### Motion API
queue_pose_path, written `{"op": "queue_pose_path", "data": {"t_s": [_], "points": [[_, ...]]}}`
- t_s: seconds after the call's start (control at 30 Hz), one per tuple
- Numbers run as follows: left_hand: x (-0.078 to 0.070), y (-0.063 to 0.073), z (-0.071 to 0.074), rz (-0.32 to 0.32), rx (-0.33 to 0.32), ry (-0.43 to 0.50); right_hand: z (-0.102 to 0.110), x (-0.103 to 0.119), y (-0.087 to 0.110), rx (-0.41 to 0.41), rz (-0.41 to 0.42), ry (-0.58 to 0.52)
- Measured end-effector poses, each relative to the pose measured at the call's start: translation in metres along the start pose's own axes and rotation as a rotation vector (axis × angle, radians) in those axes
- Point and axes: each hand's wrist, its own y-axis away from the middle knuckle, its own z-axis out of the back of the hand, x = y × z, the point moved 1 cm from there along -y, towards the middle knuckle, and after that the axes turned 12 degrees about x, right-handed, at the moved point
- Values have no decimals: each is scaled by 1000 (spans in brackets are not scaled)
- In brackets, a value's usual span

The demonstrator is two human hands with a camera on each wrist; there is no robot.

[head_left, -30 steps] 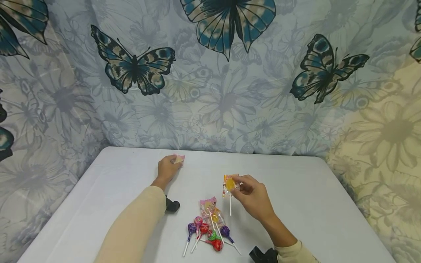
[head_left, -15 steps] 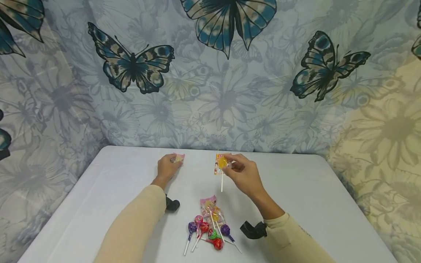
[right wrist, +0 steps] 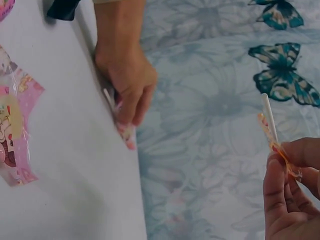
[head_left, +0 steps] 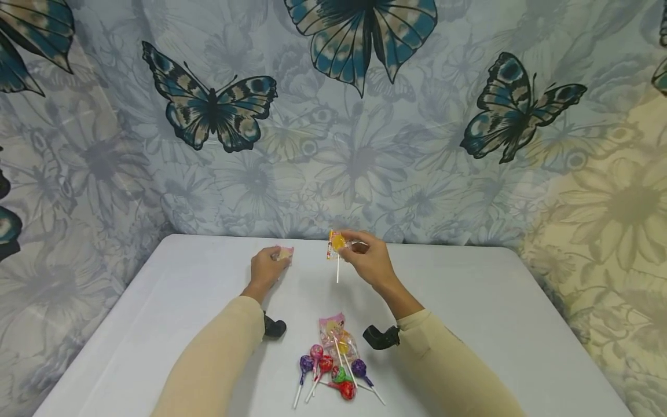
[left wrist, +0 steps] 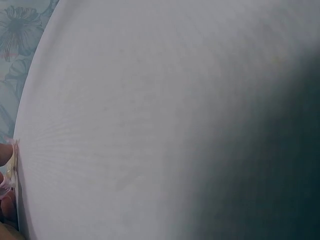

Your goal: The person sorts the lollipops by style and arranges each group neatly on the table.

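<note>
Near the back edge of the white table point(head_left: 208, 278), my left hand point(head_left: 266, 267) holds a lollipop in a pink wrapper point(head_left: 286, 254). The right wrist view shows its white stick beside the fingers. My right hand point(head_left: 371, 259) pinches a flat yellow-orange lollipop point(head_left: 339, 241) by its clear printed wrapper, stick pointing down, to the right of the left hand. In the left wrist view only a few fingertips point(left wrist: 5, 154) and a bit of pink wrapper show at the left edge.
Closer to me lies a pile of lollipops: a pink-wrapped one point(head_left: 329, 325), purple ones point(head_left: 306, 363), red ones point(head_left: 347, 391) and a green one point(head_left: 340, 375). A butterfly-print cloth point(head_left: 359, 168) hangs behind the table. Black wrist mounts point(head_left: 380, 337) stick out from the sleeves.
My right hand has moved away from me and left with the yellow-orange lollipop, toward the table's back edge. The left hand has stayed put, and the pile lies as before.
</note>
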Motion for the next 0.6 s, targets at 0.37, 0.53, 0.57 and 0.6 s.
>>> {"op": "queue_pose_path", "data": {"t_s": [0.37, 0.53, 0.57, 0.6], "points": [[1, 2, -5, -7, -15, -6, -11, -26, -23, 7, -83, 0], [1, 2, -3, -4, -14, -14, -19, -39, -33, -6, -107, -21], [1, 1, -2, -3, -13, -17, -21, -41, -35, -5, -113, -23], [1, 1, -2, -3, -14, -20, -23, -44, -37, -6, -122, -23]]}}
